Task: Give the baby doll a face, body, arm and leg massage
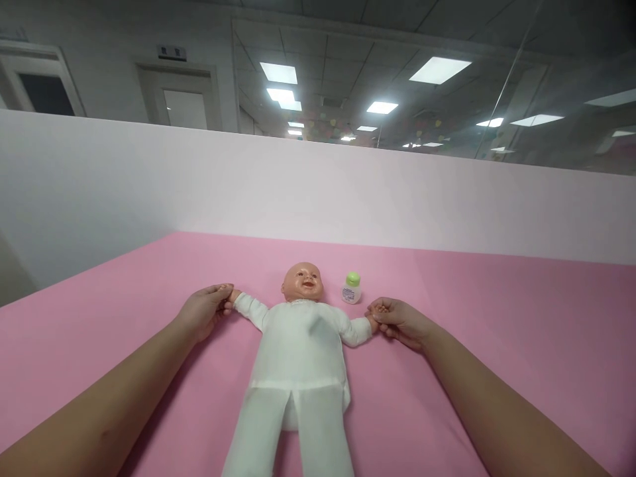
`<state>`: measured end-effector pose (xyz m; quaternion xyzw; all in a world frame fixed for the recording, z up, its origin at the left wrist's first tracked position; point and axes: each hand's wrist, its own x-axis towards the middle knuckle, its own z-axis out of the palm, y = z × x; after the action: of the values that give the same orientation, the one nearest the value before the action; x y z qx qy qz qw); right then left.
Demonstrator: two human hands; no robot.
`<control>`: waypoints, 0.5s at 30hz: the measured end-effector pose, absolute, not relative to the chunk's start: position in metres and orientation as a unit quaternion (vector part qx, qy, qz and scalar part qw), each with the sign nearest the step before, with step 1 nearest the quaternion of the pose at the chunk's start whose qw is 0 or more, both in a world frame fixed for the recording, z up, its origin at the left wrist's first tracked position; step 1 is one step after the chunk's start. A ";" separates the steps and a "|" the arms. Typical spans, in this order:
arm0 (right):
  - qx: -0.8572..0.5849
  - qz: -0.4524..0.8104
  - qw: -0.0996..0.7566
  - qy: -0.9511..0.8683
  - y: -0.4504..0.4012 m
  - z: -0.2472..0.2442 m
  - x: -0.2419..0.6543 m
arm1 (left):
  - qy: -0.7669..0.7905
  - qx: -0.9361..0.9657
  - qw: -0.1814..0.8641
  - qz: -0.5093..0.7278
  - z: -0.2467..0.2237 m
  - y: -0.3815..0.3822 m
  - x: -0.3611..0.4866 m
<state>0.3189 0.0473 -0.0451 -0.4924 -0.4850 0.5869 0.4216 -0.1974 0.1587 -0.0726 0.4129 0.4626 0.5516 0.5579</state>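
A baby doll (pixel 301 344) in white clothes lies on its back on the pink surface (pixel 422 411), its head away from me and its arms spread. My left hand (pixel 206 310) is closed on the doll's hand at the left side. On the right side, my right hand (pixel 400 322) grips the doll's other hand between thumb and fingers. Beside the doll's head stands a small clear bottle (pixel 351 289) with a green cap, touched by neither hand.
Behind the pink surface runs a low white wall (pixel 318 192). A door (pixel 183 106) and glass reflecting ceiling lights are beyond it.
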 end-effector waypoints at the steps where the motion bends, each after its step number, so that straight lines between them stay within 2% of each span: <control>1: -0.501 0.574 0.420 -0.493 0.047 -0.045 0.317 | 0.471 0.412 0.554 0.549 -0.073 0.160 -0.199; 8: -0.562 0.512 0.452 -0.465 0.052 -0.048 0.305 | 0.499 0.413 0.534 0.544 -0.081 0.170 -0.208; 15: -0.549 0.537 0.475 -0.430 0.051 -0.045 0.307 | 0.457 0.387 0.590 0.542 -0.083 0.174 -0.214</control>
<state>0.3066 0.0506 -0.0445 -0.5491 -0.4298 0.5369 0.4749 -0.2144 0.1736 -0.0825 0.3868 0.4567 0.5420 0.5900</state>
